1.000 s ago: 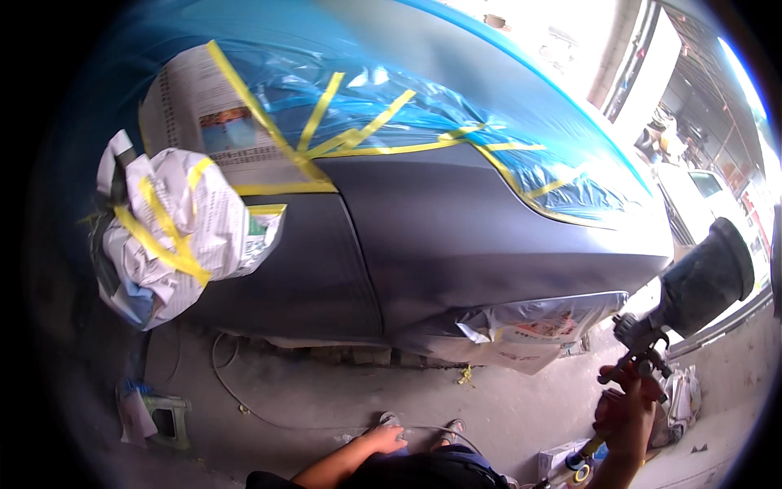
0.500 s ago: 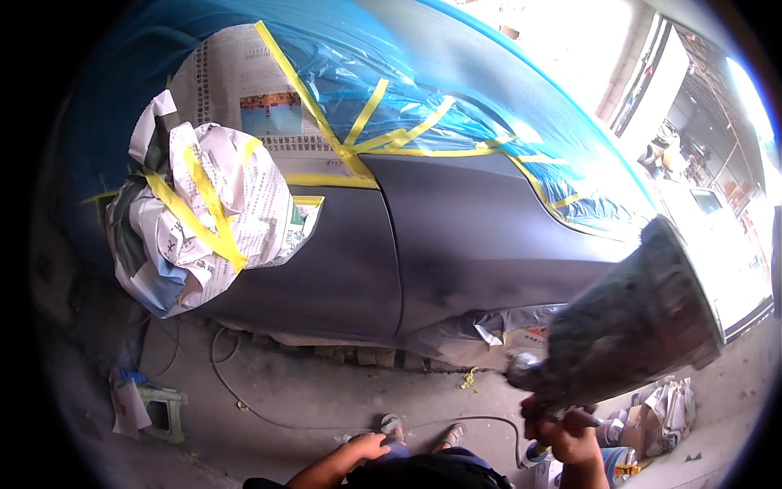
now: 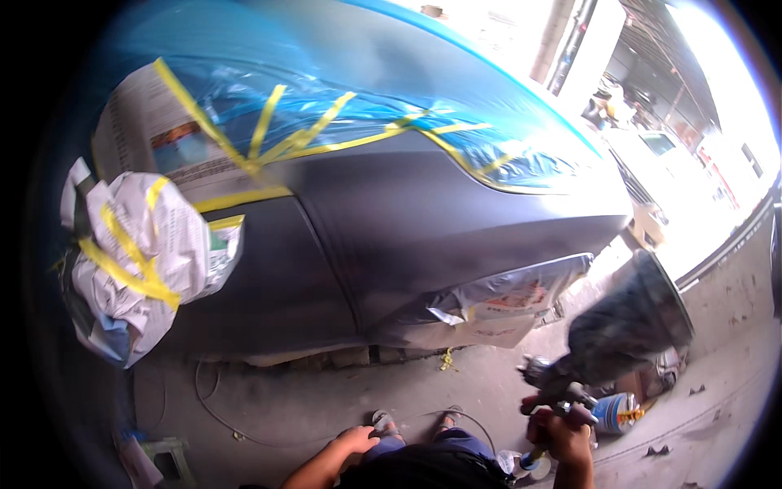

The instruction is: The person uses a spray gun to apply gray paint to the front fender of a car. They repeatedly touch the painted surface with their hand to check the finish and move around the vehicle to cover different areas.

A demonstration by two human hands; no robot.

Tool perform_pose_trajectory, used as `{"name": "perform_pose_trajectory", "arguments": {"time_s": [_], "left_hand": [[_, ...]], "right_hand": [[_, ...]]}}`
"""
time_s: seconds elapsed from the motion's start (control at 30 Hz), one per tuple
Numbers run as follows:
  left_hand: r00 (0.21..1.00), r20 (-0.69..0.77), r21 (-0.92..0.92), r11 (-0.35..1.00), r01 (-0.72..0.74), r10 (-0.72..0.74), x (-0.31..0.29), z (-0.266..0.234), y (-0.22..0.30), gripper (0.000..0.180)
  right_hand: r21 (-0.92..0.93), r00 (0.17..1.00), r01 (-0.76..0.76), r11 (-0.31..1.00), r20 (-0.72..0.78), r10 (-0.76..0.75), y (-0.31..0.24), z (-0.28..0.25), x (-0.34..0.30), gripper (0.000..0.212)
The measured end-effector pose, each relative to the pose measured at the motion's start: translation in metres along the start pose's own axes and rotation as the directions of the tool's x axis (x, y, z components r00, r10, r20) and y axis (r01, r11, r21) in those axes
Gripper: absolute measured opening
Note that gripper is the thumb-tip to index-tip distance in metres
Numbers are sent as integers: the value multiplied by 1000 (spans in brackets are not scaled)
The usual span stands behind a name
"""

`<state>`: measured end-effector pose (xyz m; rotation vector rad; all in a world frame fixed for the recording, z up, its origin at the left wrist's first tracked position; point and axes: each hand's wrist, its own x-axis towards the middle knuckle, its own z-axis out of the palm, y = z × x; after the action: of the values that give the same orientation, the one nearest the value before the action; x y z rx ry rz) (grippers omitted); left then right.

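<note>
In my right hand (image 3: 568,440) is a spray gun (image 3: 562,398), its handle gripped in my closed fingers. A large, dark, paint-stained cup (image 3: 623,322) sits on the gun and leans to the upper right; the nozzle points left. The gun is held apart from the dark grey car body panel (image 3: 456,196), off its right lower side. My left hand (image 3: 357,440) rests by my left leg, fingers loosely stretched, holding nothing. Blue plastic film (image 3: 342,49) edged with yellow tape covers the car above the panels. Newspaper and tape wrap the side mirror (image 3: 134,253).
A hose (image 3: 261,440) runs across the concrete floor near my feet. Cans (image 3: 615,411) and boxes stand at the right, by the gun. A small stool (image 3: 167,460) is at the lower left. More masking paper (image 3: 505,306) covers the wheel area. A white vehicle (image 3: 652,171) stands beyond.
My view has shifted to the right, so the car sits further left. The spray gun has come lower and nearer my body, still in my right hand. My left hand stays by my leg.
</note>
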<state>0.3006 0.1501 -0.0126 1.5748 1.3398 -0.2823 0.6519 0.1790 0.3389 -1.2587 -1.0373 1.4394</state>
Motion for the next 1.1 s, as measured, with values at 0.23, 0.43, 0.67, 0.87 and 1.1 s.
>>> {"name": "perform_pose_trajectory", "arguments": {"time_s": [0.23,0.43,0.67,0.87,1.1], "left_hand": [[1000,6,33,999,12,-12,24,10,13,64],[996,18,27,996,81,-82,28,25,41,64],[988,-37,-26,989,147,-147,58,36,121,56],[973,-138,-96,980,173,-185,82,41,185,48],[937,-120,-235,927,293,-327,84,52,221,49]], "right_hand": [[38,997,-46,998,60,43,-29,-34,32,45],[100,859,38,994,-512,19,-70,-126,43,34],[159,883,133,978,-467,-44,-71,-252,52,33],[264,1000,-5,965,-22,11,-68,-268,102,40],[125,992,-42,991,121,27,-64,-311,135,56]]}}
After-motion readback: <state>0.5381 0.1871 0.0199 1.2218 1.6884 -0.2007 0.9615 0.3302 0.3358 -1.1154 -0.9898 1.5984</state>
